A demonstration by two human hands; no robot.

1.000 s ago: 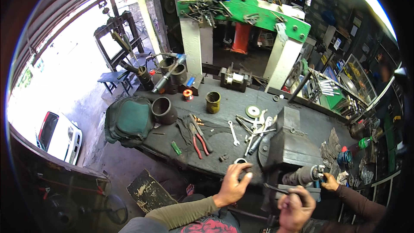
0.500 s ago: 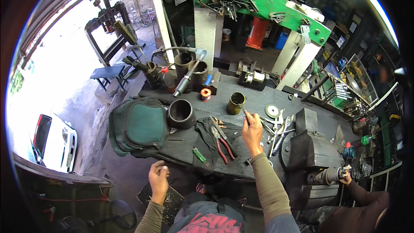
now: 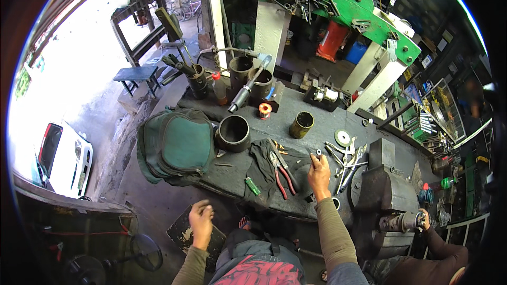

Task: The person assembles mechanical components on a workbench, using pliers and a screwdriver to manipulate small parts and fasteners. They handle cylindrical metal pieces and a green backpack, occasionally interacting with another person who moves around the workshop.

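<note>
While the right hand [image 3: 319,177] hangs over the counter [image 3: 326,120], a small ring [image 3: 318,152] lies at its fingertips, 12 o'clock (clock centred on this hand). Fingers partly folded; whether they pinch or touch anything: cannot tell. Left hand [image 3: 202,224] at 8, off the counter edge, fingers loosely curled and parted, nothing seen in it. Cutters [image 3: 278,178] at 9, partly on a black cloth [image 3: 256,166]; metal tools [image 3: 349,164] at 2; both unheld.

Progress (judged): part-way. Done: cylinder [image 3: 396,221] in place at the grey machine [image 3: 393,187], 4 o'clock, co-worker's hand [image 3: 425,219] at its outer end. Left: loose tools not put away; further remainder not readable.

Surface: dark, stained. Yellowish cup [image 3: 301,126] upright between 11 and 12; dark pot [image 3: 233,134] at 10; green bag [image 3: 187,148] just beside the pot, toward 9.

Room: green press [image 3: 351,2] at 12, hardware heaped on its beam; blue stool [image 3: 136,74] at 10; white car [image 3: 74,163] at 9, outside in glare.
</note>
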